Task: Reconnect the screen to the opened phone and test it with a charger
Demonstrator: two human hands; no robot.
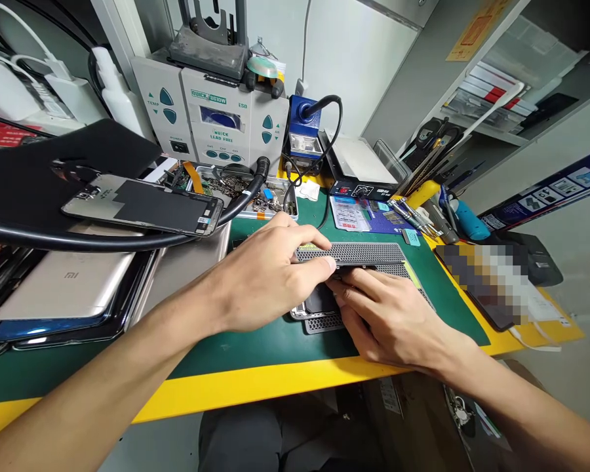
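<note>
A thin dark panel with a dotted pattern [358, 254] is raised at a tilt over an opened phone body [319, 300]. Thumb and fingers of my left hand [275, 272] pinch the panel's left end. Under its front edge, my right hand [388, 314] has its fingers curled together near the middle; whatever they grip is hidden behind them. The phone body lies on a perforated pad [324, 324] on the green mat [255, 354].
Behind stand a hot air station [231, 124] and a box with a white top [364, 160]. A detached screen [142, 203] and thick black hose [78, 239] are left, above stacked phones [63, 282]. Screwdrivers [413, 219] and a covered phone [486, 288] lie right.
</note>
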